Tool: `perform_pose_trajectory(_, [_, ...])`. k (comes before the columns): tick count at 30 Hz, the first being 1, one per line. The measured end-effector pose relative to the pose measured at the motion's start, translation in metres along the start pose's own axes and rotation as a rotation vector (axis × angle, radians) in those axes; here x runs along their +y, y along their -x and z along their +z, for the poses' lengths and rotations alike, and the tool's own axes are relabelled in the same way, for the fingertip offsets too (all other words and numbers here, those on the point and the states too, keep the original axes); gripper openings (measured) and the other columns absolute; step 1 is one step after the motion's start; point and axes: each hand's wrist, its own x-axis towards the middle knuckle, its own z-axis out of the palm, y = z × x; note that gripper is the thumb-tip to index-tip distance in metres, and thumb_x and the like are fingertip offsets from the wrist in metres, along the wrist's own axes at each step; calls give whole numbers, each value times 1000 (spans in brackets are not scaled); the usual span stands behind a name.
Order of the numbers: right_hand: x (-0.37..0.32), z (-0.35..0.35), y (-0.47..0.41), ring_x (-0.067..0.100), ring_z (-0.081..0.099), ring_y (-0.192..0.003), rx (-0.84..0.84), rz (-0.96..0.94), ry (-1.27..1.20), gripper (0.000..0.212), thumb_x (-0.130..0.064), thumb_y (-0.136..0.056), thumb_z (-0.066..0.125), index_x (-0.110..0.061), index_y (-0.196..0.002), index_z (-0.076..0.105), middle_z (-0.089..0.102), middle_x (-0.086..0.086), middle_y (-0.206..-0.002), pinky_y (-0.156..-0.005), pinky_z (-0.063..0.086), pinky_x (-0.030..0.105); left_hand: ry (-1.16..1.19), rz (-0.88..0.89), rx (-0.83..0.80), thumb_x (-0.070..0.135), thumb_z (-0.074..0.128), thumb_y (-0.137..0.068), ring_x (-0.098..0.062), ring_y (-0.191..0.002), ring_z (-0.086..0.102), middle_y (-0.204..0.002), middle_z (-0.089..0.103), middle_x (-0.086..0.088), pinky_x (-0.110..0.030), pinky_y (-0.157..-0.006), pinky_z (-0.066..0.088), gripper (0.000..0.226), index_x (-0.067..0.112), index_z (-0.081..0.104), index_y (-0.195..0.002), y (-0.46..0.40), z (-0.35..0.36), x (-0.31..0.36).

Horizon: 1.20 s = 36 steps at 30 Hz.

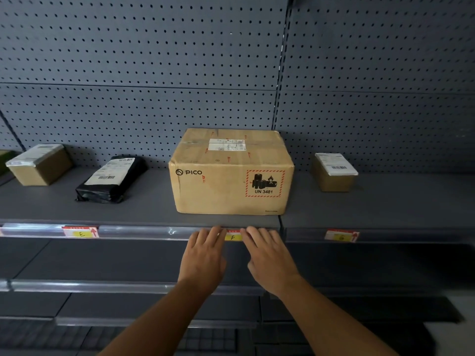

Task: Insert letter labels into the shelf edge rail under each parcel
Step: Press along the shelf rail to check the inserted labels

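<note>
A label marked F (233, 237) sits in the clear edge rail (144, 232) below the large PICO cardboard box (231, 173). My left hand (204, 255) and my right hand (267, 255) flank it, straight fingers pressing on the rail at either end of the label. A label marked E (81, 232) is in the rail under the black poly-bag parcel (113, 179). Another label, marked G (341, 236), is in the rail below a small brown box (334, 172) on the right.
A further small brown box (39, 164) stands at the far left of the shelf. Grey pegboard (154, 73) backs the shelving. Lower shelves with their own rails (90, 286) lie beneath my arms.
</note>
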Motion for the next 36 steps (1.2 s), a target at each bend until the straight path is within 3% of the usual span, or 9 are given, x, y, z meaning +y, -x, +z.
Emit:
perform_pose_trajectory(7, [22, -9, 11, 27, 45, -125, -7, -63, 36, 82, -31, -78, 73, -11, -149, 37, 45, 9, -146, -107, 39, 44, 11, 45, 63, 29, 64, -79, -25, -106, 51, -120, 52, -5, -43, -97, 42, 49, 17, 55, -126, -15, -7, 13])
perform_pose_trajectory(15, [134, -43, 94, 30, 59, -109, 54, 344, 85, 74, -23, -65, 80, -8, -132, 55, 59, 9, -126, -93, 50, 47, 127, 375, 3, 37, 54, -90, -25, -127, 40, -142, 41, -5, -44, -112, 31, 64, 16, 32, -146, -58, -16, 158])
perform_pose_trajectory(19, [166, -46, 123, 29, 61, -110, 23, 455, 80, 72, -21, -64, 81, -9, -131, 58, 61, 9, -128, -91, 52, 47, 85, 422, -16, 32, 53, -91, -29, -126, 37, -144, 38, -9, -44, -111, 30, 62, 12, 31, -146, -76, -19, 208])
perform_pose_trajectory(29, [179, -38, 130, 24, 58, -115, 18, 398, 14, 78, -25, -68, 77, -14, -141, 51, 57, 2, -134, -95, 51, 42, 17, 395, -48, 31, 57, -91, -30, -123, 38, -140, 38, -10, -46, -109, 32, 68, 9, 25, -147, -91, -10, 230])
perform_pose_trajectory(36, [185, -29, 122, 22, 52, -123, -21, 359, 9, 75, -27, -77, 69, -16, -147, 45, 51, -1, -142, -102, 47, 41, 44, 415, -28, 28, 55, -88, -28, -120, 39, -135, 42, -8, -45, -109, 33, 60, 12, 34, -141, -92, -5, 229])
